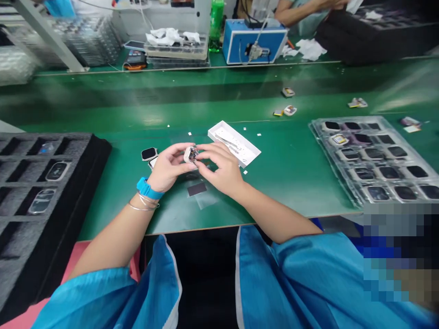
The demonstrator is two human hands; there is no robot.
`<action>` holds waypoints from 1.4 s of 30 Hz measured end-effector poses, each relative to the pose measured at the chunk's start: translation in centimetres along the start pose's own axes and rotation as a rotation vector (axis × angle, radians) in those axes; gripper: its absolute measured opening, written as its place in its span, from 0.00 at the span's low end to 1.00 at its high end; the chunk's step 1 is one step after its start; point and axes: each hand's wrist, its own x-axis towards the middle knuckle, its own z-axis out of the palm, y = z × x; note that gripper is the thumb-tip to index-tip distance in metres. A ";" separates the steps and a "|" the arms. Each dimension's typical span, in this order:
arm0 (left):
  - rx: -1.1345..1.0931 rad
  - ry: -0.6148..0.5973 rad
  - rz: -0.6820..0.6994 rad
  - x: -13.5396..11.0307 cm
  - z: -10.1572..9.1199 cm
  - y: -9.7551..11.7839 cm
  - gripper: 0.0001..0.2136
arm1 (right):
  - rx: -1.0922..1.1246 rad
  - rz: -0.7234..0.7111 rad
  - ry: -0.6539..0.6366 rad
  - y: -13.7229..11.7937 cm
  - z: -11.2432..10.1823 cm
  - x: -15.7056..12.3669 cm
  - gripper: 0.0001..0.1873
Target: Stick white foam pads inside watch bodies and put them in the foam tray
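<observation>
Between my two hands, raised over the green bench, is a small pale smartwatch case [188,154] with its inside parts showing. My left hand [164,168] grips its left side between thumb and fingers. The fingertips of my right hand [222,168] pinch at its right edge; whether they hold a small part as well is too small to tell. Beside my left hand lies a watch face with a dark screen [149,154], and another one is partly hidden by that hand. Below the hands are a dark rectangular sheet [196,189] and a clear film [206,200].
A white box lid [252,154] holding tweezers lies behind my right hand. A clear tray [356,185] of watch cases is at right, a black foam tray [94,151] at left. Opened cases [290,110] lie farther back. A blue machine [236,43] and a co-worker's arm [295,13] are beyond.
</observation>
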 end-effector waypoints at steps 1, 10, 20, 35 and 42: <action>0.021 -0.001 0.038 0.0 0.1 0.0 0.25 | -0.011 -0.014 0.001 -0.1 -0.1 0.0 0.05; 0.206 0.024 0.270 -0.2 0.1 -0.5 0.25 | -0.047 -0.081 -0.045 0.1 -0.4 -0.4 0.08; 0.285 0.110 0.195 -0.8 0.7 -0.5 0.26 | 0.048 0.059 -0.094 0.2 0.0 -0.3 0.08; 0.239 0.091 0.200 -0.6 0.5 -0.9 0.25 | 0.078 0.062 -0.062 0.9 0.5 -0.3 0.07; -0.003 0.052 -0.049 -0.3 0.5 -0.4 0.29 | -0.051 0.072 -0.141 2.6 -2.8 1.2 0.07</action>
